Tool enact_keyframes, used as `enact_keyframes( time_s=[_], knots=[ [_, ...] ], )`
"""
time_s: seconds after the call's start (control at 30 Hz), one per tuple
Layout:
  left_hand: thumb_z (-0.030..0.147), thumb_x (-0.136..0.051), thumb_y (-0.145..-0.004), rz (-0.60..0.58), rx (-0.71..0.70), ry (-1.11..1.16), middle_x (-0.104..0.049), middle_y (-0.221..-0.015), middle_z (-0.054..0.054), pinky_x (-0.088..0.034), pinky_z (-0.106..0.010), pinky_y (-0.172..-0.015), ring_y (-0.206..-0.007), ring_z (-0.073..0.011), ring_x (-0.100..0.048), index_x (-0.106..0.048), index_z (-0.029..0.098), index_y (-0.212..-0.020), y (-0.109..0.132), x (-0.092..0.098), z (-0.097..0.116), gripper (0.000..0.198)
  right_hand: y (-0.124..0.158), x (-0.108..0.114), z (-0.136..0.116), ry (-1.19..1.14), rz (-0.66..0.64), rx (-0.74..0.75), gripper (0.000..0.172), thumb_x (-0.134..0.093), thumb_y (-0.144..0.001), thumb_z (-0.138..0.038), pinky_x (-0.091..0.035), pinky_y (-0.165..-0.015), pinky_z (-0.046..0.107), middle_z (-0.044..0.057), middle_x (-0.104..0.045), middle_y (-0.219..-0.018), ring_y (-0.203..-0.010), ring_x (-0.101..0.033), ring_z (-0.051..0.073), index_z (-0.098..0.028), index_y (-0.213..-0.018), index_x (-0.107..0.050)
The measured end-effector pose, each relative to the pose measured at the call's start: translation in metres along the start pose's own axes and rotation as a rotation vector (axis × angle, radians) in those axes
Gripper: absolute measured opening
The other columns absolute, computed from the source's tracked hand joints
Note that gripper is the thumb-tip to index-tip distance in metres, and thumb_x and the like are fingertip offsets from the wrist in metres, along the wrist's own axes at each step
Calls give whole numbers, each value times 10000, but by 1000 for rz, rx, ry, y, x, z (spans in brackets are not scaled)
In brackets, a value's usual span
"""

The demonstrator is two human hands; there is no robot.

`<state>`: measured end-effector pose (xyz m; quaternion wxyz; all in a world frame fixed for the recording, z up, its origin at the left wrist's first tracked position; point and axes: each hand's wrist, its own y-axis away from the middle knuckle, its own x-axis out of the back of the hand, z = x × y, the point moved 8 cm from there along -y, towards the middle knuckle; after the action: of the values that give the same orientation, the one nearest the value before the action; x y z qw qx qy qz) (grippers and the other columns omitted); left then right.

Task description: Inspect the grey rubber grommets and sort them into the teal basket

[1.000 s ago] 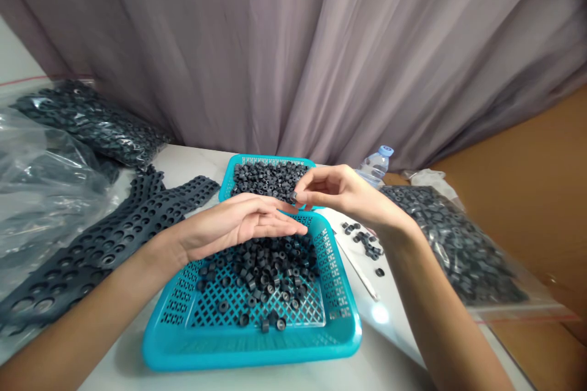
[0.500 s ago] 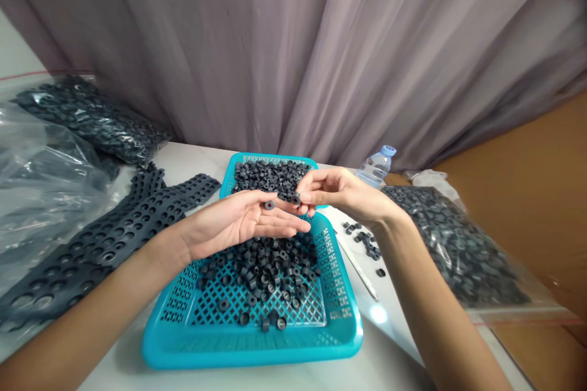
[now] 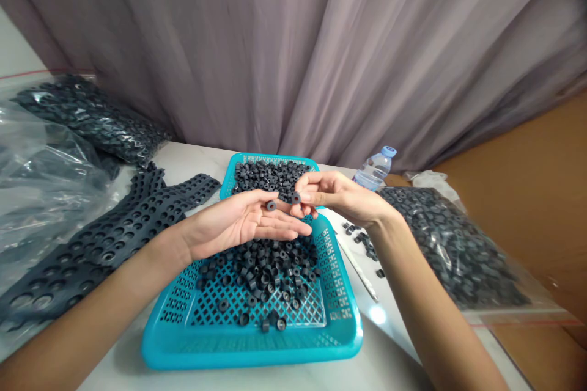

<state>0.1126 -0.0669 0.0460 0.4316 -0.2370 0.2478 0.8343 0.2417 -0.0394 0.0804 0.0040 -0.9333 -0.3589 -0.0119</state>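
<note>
Over the near blue basket (image 3: 252, 351), my left hand (image 3: 243, 220) is turned palm up with its fingers stretched out. A small black ring (image 3: 271, 205) is held between its thumb and forefinger. My right hand (image 3: 334, 195) pinches another small black ring (image 3: 296, 197) by thumb and fingertips, close to the left fingers. Both rings face me with their centre holes showing. Below the hands, a pile of loose black rings (image 3: 275, 269) lies in the near basket.
Behind stands a second blue basket (image 3: 232, 162) full of black rings. Dark sheets with round recesses (image 3: 137, 220) and filled plastic bags (image 3: 92, 116) lie at left. At right are a white pen-like tool (image 3: 362, 272), scattered rings, a water bottle (image 3: 373, 168) and a filled bag (image 3: 454, 244).
My right hand has shifted slightly left with its ring. The ring in my left hand has turned a little and moved slightly right. The baskets have not moved.
</note>
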Motion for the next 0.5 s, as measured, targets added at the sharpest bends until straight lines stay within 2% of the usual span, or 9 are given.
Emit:
enact_keyframes(
  time_s=[0.2, 0.5],
  knots=[
    [347, -408, -1104, -1, -10, -34, -750, -1158, -263, -606, -227, -897, -991, -211, -776, -728, -14, -1172, 0, 1, 2, 488, -1, -4, 1, -22, -41, -10, 238, -729, -967, -366, -532, -690, 216, 88, -755, -970, -782, -670, 127, -144, -988, -644],
    [397, -353, -1110, -35, 41, -77, -755, -1152, -246, -603, -250, -913, -1028, -226, -770, -768, -8, -1120, 1, 3, -1, 579, 2, -8, 4, -36, -124, -16, 202, -703, -992, -335, -539, -710, 212, 70, -737, -950, -775, -671, 116, -149, -992, -624]
  ],
)
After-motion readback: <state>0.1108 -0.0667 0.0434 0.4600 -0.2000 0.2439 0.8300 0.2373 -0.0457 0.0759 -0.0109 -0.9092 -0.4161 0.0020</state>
